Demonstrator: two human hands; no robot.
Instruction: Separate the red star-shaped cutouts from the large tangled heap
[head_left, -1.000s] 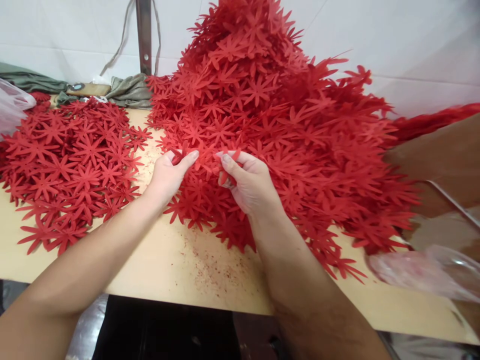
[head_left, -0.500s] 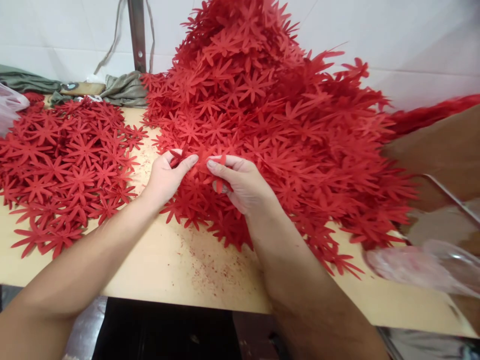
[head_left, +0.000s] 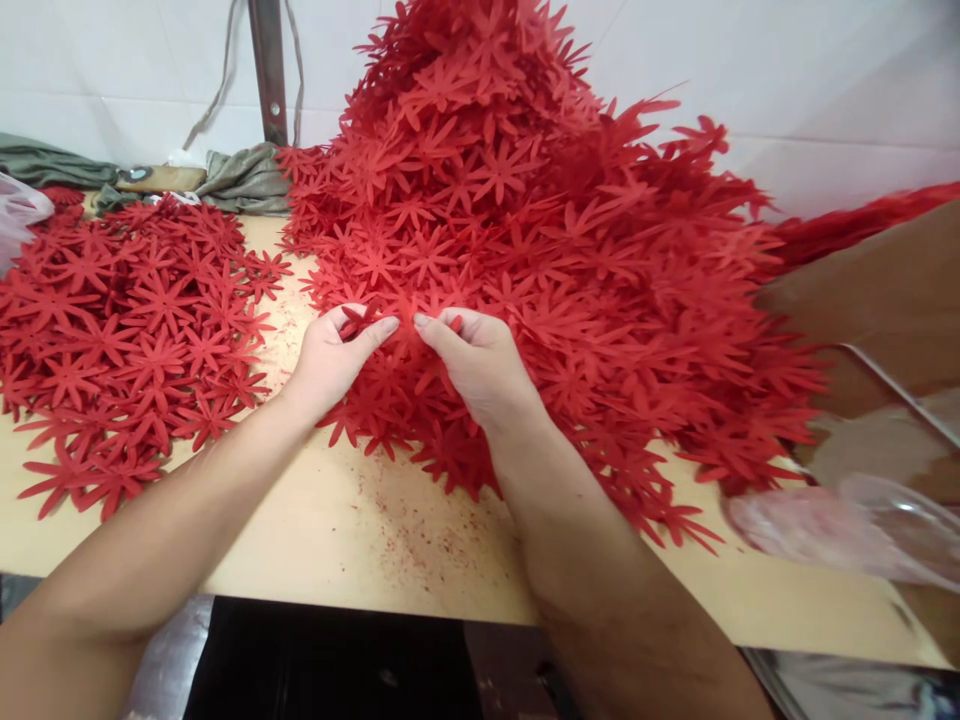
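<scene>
A red flower-shaped piece (head_left: pixel 407 325) is pinched between both hands, in front of a tall heap of like red pieces (head_left: pixel 525 230). My left hand (head_left: pixel 337 350) grips its left side between thumb and fingers. On its right side, the thumb and forefinger of my right hand (head_left: pixel 476 355) are closed. The piece's outline blends with the heap behind it, so its full shape is hard to make out. To the left lies a lower, flatter pile of darker red flower pieces (head_left: pixel 142 320).
The pale table (head_left: pixel 300 530) bears small red scraps near its front. Grey-green cloth (head_left: pixel 247 178) lies at the back left under a metal post (head_left: pixel 268 70). On the right are a clear plastic bag (head_left: pixel 832 530) and brown cardboard (head_left: pixel 885 300). A white wall stands behind.
My right hand has closed in slightly around the piece, its lower fingers now more tucked away. A petal that hung below the right fingertips no longer stands out. The view has shifted slightly.
</scene>
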